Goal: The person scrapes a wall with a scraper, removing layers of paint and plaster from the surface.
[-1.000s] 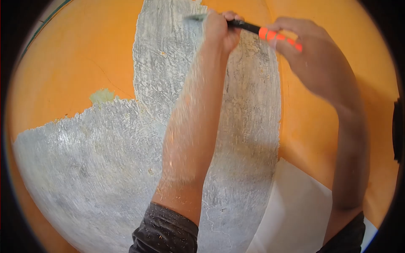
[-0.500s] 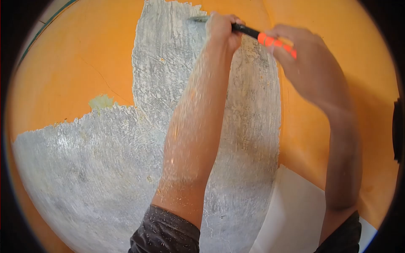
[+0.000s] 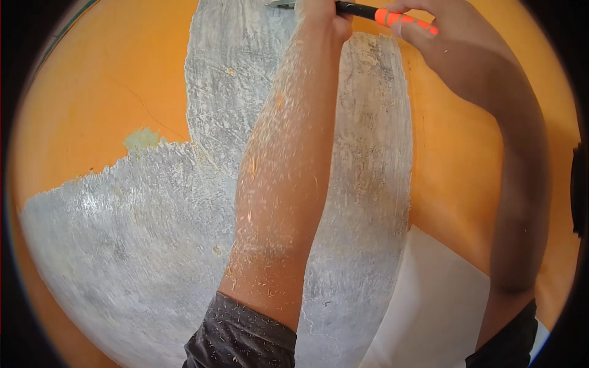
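A long-handled scraper (image 3: 359, 10) with a black and orange handle lies across the top of the view. Its blade rests at the grey scraped patch (image 3: 221, 92), partly cut off by the frame edge. My left hand (image 3: 325, 17) is closed round the tool close to the blade, its fingers mostly out of frame. Farther right, my right hand (image 3: 432, 27) grips the orange end of the handle. Fine pale and orange flakes cover my left forearm and dark sleeve.
Orange paint (image 3: 104, 92) borders the grey area on the left and right, with ragged edges. A pale green spot (image 3: 142, 138) shows at the left boundary. At the lower right a white flat surface (image 3: 429, 300) overlaps the wall. A thin crack runs through the orange at left.
Both hands and the scraper have risen toward the top edge of the view. My right hand and forearm also sit farther right. The handle lies closer to level.
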